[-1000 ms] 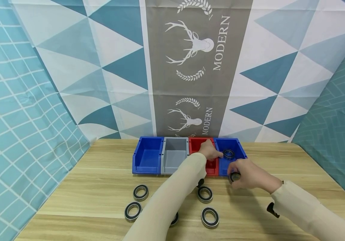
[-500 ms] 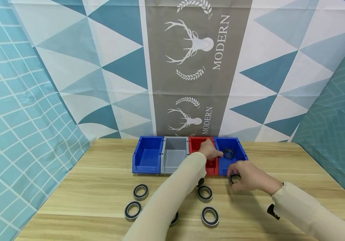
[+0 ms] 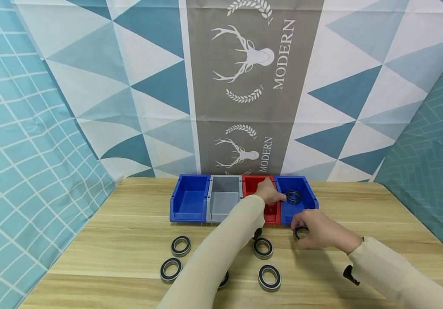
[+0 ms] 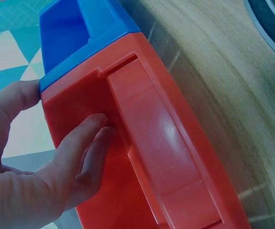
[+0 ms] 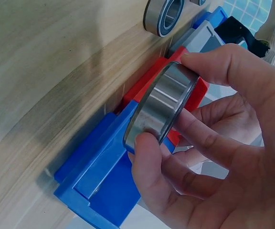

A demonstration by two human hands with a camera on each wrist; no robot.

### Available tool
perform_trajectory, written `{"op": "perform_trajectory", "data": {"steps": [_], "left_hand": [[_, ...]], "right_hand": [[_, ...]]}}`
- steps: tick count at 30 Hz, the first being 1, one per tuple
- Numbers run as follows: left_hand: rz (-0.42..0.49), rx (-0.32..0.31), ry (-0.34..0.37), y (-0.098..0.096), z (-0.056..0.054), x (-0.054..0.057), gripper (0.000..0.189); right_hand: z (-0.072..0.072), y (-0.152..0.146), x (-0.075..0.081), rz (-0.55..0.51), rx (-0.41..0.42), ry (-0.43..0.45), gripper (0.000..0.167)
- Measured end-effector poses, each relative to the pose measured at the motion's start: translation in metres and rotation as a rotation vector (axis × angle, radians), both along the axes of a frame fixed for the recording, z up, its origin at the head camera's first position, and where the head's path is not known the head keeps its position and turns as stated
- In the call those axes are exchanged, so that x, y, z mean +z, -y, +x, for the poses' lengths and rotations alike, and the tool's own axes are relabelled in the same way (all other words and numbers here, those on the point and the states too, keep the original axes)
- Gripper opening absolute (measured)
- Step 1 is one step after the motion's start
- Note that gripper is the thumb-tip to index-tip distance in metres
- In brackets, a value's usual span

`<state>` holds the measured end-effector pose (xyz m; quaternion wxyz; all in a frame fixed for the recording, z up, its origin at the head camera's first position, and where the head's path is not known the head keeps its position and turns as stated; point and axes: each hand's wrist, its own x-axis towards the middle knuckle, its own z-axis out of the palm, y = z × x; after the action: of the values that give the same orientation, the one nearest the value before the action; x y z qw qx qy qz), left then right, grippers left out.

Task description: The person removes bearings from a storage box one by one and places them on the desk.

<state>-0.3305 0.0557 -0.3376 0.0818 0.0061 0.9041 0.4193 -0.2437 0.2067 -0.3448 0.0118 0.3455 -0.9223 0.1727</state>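
In the head view my left hand (image 3: 269,192) reaches into the red bin (image 4: 175,143). Its thumb lies at the rim beside the right blue bin, and the fingers dip inside, gripping the red bin's wall. My right hand (image 3: 318,229) holds a ball bearing (image 5: 163,98) by its steel outer ring, between thumb and fingers, just in front of the right blue bin (image 3: 292,212). Another bearing (image 3: 293,197) leans inside that blue bin. The right wrist view shows the held bearing tilted above the blue bin's front edge.
A grey bin (image 3: 225,201) and a left blue bin (image 3: 190,201) continue the row. Loose bearings lie on the wooden table (image 3: 121,253): two on the left (image 3: 180,246), two near the middle (image 3: 263,248), one partly hidden by the left sleeve (image 3: 210,262). A patterned cloth (image 3: 159,86) hangs behind.
My right hand has drawn slightly down and back from the right blue bin, with the bearing still in its grip. The left hand has stayed in place.
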Motion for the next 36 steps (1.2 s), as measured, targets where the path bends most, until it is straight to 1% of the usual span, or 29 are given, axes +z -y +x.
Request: {"op": "perform_trajectory", "data": {"steps": [5, 8, 14, 22, 29, 30, 33, 36], "left_hand": [[0.002, 0.005, 0.007, 0.0, 0.001, 0.0, 0.052], [-0.001, 0.011, 0.011, 0.0, 0.002, 0.001, 0.053], [0.008, 0.012, 0.015, 0.0, 0.002, 0.001, 0.053], [0.01, 0.013, 0.018, 0.0, 0.001, 0.0, 0.054], [0.032, -0.008, 0.033, 0.003, -0.004, -0.001, 0.057], [0.025, -0.014, 0.018, 0.003, -0.009, -0.007, 0.058], [0.028, -0.02, 0.019, 0.003, -0.009, -0.007, 0.056], [0.043, -0.011, 0.02, 0.003, -0.007, -0.007, 0.054]], "right_hand": [[0.001, -0.001, -0.004, -0.004, 0.013, -0.011, 0.025], [0.002, -0.002, -0.007, -0.007, 0.015, -0.004, 0.026], [0.002, -0.003, -0.012, -0.025, 0.013, 0.019, 0.027], [0.002, -0.001, -0.017, -0.011, 0.017, 0.057, 0.026], [0.002, 0.001, -0.023, 0.006, -0.005, 0.097, 0.025], [0.002, 0.001, -0.024, 0.006, -0.005, 0.099, 0.025], [0.002, 0.001, -0.027, -0.002, 0.005, 0.1, 0.024], [0.002, 0.0, -0.028, -0.01, 0.016, 0.097, 0.024]]}}
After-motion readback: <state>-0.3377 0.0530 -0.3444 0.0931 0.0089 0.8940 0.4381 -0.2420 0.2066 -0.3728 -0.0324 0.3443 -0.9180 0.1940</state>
